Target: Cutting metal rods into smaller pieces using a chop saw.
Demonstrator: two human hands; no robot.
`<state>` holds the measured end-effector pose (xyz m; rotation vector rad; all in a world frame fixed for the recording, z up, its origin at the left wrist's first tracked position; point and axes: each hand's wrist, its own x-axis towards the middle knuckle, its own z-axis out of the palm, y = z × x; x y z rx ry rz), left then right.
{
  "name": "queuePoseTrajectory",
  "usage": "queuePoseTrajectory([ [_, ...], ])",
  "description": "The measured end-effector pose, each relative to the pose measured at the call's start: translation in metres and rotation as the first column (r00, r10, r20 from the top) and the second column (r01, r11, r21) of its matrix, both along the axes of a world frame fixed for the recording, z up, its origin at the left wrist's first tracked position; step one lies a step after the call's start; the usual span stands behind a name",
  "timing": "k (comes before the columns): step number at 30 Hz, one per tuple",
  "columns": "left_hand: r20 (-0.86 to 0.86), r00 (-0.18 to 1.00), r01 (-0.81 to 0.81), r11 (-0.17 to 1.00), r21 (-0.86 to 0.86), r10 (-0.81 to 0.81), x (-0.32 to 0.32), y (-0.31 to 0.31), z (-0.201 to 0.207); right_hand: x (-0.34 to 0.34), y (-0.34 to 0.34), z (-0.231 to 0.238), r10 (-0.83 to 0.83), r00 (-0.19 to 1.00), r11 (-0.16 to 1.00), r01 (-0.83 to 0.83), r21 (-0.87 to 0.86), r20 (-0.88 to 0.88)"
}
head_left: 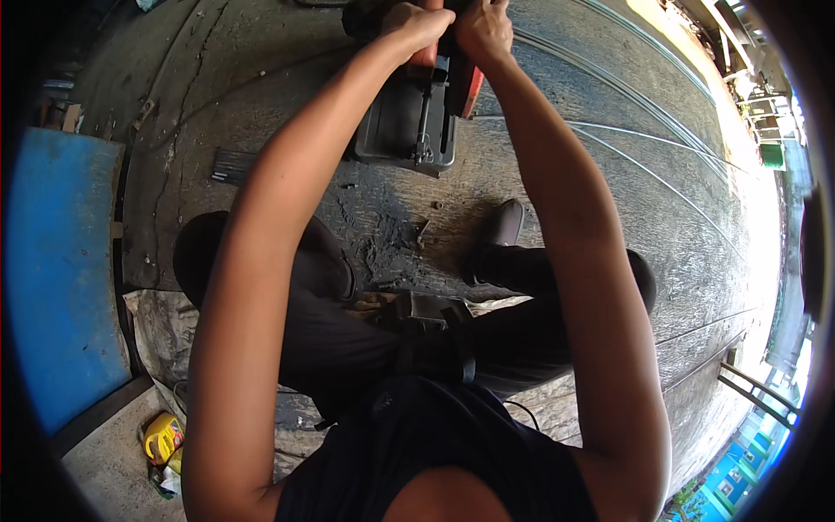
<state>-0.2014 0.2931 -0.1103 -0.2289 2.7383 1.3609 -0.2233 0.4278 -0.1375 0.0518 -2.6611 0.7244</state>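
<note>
At the top of the head view a floor machine, which looks like a cut-off saw, stands on a dark metal base (391, 130). A vise screw (424, 126) runs along that base. My left hand (417, 26) is closed at the orange-red part (425, 57) of the machine, which shows above and below the fingers. Just right of it, my right hand (485, 33) is closed too, with the fingers curled at the picture's top edge. What it grips is hidden. Below it shows a red piece (472, 92) of the machine. Both arms are stretched forward.
Long thin metal rods (626, 96) lie across the floor at the right. Left of the base is a small dark slab (233, 165). Dark debris (383, 235) lies between my shoes. A blue panel (65, 270) stands at the left, with a yellow container (162, 438) below it.
</note>
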Motion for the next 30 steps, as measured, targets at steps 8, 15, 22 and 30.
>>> queuePoseTrajectory([
  [8,0.035,0.999,0.014,1.0,-0.006,-0.014,-0.034,0.001,0.029,-0.023,-0.012,0.032,-0.013,0.996,1.0,0.011,0.028,0.085],
  [15,0.137,0.98,0.1,0.955,0.278,-0.142,-0.088,0.044,0.1,-0.159,0.059,0.047,-0.055,0.996,0.941,0.028,0.336,0.071],
  [22,0.203,0.974,0.049,0.967,0.252,-0.102,-0.129,0.002,0.11,-0.135,0.004,0.091,0.12,0.975,0.705,-0.217,0.675,0.188],
  [30,0.214,0.966,0.079,0.951,0.3,-0.148,-0.121,0.016,0.109,-0.144,0.016,0.091,0.038,0.985,0.886,-0.111,0.45,0.169],
])
